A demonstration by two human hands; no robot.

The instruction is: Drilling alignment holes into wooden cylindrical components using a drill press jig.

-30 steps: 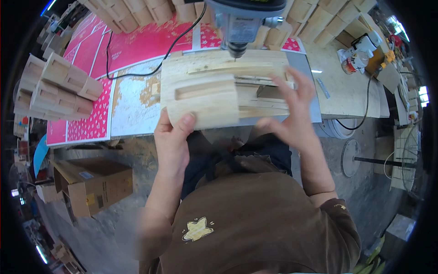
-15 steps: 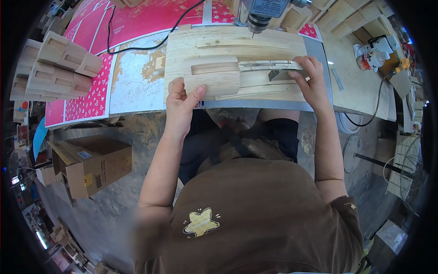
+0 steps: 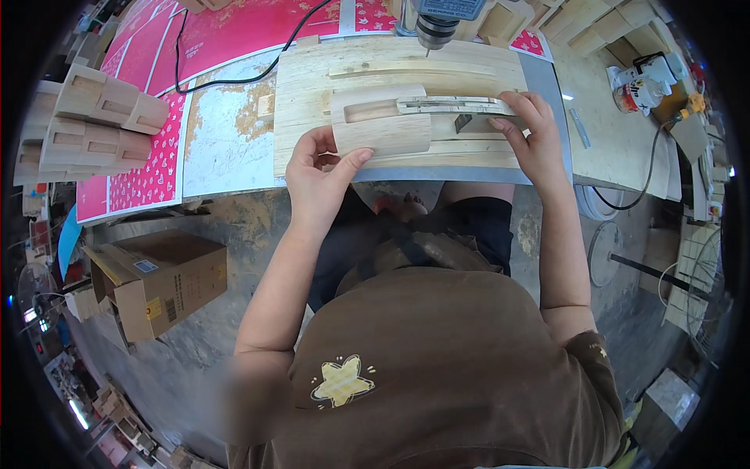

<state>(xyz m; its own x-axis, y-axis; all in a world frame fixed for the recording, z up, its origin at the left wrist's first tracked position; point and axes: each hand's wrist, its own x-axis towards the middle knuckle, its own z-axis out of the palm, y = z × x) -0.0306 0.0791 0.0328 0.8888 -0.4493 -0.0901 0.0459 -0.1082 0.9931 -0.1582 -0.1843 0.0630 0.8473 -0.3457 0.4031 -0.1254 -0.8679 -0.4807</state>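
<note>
A pale wooden block [image 3: 387, 137] with a rounded face and a long recessed slot lies on the wooden board [image 3: 305, 78]. My left hand [image 3: 322, 168] grips its left end, thumb on the near side and fingers at the end. My right hand [image 3: 535, 139] pinches the right end of a narrow, light-coloured strip [image 3: 461, 104] with dark marks and a dark flat plate beneath it. The strip's left end lies over the right part of the block's slot. Whether it sits inside the slot, I cannot tell.
A drill chuck [image 3: 436, 33] hangs just beyond the board. Slotted wooden blocks [image 3: 101, 121] are stacked at the left, more at the far right. A black cable [image 3: 234, 80] crosses the table. A white container [image 3: 637, 94] and a blue pen-like tool [image 3: 580, 127] lie right.
My left hand has moved the block to the right, so the strip's left end now overlaps its slot. My right hand has stayed nearly in place with the strip.
</note>
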